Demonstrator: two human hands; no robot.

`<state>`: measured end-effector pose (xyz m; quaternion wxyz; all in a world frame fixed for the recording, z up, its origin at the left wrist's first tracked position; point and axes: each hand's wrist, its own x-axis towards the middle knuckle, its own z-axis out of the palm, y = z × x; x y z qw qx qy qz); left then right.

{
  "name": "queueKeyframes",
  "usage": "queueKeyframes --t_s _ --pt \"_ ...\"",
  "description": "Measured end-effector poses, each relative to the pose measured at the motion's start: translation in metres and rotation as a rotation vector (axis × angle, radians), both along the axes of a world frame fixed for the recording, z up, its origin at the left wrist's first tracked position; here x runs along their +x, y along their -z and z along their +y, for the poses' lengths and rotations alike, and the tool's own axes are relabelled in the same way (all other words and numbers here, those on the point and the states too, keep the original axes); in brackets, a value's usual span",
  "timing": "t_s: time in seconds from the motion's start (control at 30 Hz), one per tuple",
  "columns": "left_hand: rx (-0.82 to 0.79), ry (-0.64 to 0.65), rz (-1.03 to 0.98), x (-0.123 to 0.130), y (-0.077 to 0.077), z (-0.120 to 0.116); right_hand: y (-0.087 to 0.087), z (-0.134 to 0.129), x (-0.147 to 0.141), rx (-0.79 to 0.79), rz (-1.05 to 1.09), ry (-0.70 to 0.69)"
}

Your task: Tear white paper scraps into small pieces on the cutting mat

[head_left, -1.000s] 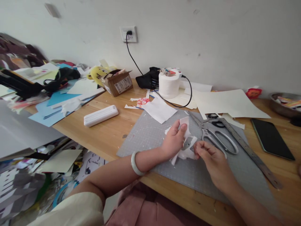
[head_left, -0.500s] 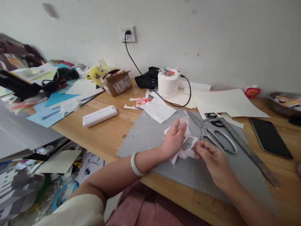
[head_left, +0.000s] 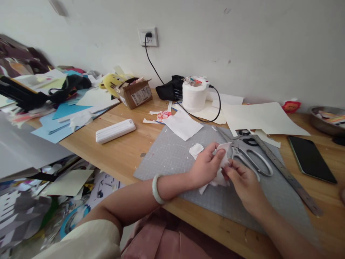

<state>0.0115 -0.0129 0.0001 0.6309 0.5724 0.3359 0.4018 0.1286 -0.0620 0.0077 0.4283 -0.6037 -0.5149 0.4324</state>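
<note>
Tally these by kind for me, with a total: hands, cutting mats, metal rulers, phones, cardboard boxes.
Hands: 2, the left hand and right hand, both at the white paper
Cutting mat: 1, grey
Metal ruler: 1, right of the scissors
Phone: 1, screen dark
Cardboard box: 1, brown
Total: 6

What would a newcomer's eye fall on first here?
First, the left hand and right hand holding white paper above the grey mat. Then the large scissors just to their right, and the yellow toy behind the brown box at the back.
</note>
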Motion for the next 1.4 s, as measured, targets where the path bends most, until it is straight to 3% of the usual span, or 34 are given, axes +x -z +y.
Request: queueKeyframes --t_s 0.17,0.43,0.73,1.03,1.4 --pt "-0.016 -0.192 -0.059 -0.002 0.003 0.009 0.001 0.0 0.002 0.002 0.008 -0.005" --pt "-0.026 0.062 -0.018 0.002 0.004 -0.006 0.009 0.002 0.0 -0.035 0.026 -0.002" --pt "-0.07 -0.129 -0.088 0.004 0.006 0.006 0.003 0.001 0.001 -0.006 0.011 -0.005" --pt "0.005 0.029 -0.06 0.005 0.006 -0.004 0.007 0.001 0.0 -0.023 0.004 0.011" --pt "-0.062 -0.014 -0.119 0.005 0.004 -0.003 0.0 0.0 -0.001 -0.014 -0.021 -0.008"
